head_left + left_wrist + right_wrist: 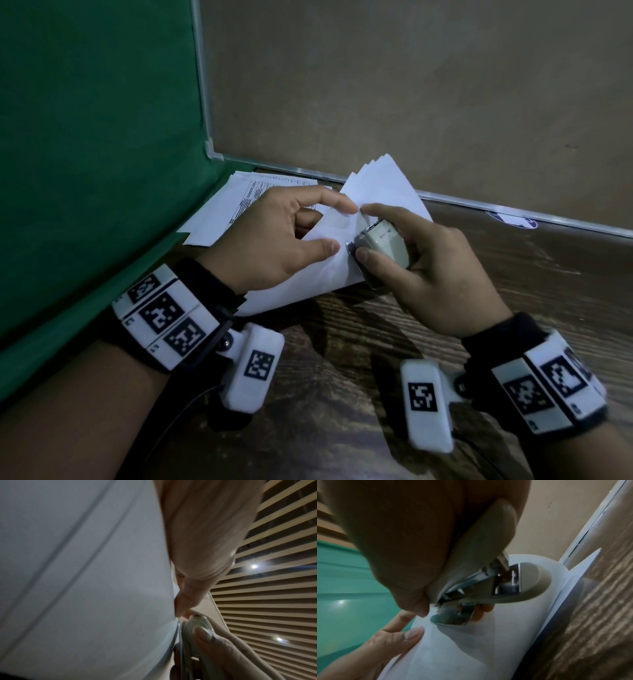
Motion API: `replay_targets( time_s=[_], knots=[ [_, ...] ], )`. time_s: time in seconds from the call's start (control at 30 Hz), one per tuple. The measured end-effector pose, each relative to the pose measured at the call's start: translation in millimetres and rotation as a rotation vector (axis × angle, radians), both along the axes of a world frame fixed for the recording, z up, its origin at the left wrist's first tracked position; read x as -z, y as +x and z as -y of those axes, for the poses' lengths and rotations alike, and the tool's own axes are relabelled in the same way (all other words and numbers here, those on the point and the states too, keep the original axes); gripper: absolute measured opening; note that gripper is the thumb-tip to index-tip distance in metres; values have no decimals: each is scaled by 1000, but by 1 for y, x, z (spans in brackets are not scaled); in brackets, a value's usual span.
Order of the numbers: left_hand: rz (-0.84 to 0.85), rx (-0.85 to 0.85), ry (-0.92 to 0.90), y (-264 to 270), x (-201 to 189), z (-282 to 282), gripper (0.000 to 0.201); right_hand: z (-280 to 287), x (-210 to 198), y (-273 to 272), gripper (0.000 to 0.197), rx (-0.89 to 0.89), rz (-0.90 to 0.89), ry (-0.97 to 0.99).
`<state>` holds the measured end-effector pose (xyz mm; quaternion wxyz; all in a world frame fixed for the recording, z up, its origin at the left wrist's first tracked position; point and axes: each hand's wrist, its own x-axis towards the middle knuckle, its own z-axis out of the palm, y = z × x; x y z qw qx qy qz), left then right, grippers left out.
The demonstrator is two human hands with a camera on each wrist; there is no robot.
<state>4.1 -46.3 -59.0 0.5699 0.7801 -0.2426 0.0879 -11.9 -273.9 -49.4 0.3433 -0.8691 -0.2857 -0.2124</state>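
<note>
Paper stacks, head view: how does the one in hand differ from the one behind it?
The held stack shows blank faces; the rear stack shows printed text. The held stack is pinched by the left hand, with the stapler in the right hand at its edge; the rear stack lies flat beside the green cloth. Both are white sheets.

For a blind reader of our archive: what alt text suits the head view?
A right hand grips a grey stapler at the edge of a white paper stack held by the left hand on a wooden table; printed sheets lie behind.
</note>
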Motion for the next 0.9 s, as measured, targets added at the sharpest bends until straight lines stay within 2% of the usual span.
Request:
replay_targets(
  time_s=[0.37, 0.63, 0.9],
  knots=[
    [-11, -13, -8, -3, 0, 3, 39, 3, 3, 4, 46, 3, 1, -44],
    [-11, -29, -9, -5, -1, 7, 47, 3, 1, 3, 46, 11, 18, -61],
    [-23, -4, -28, -12, 0, 14, 37, 2, 2, 2, 48, 40, 2, -82]
  ],
)
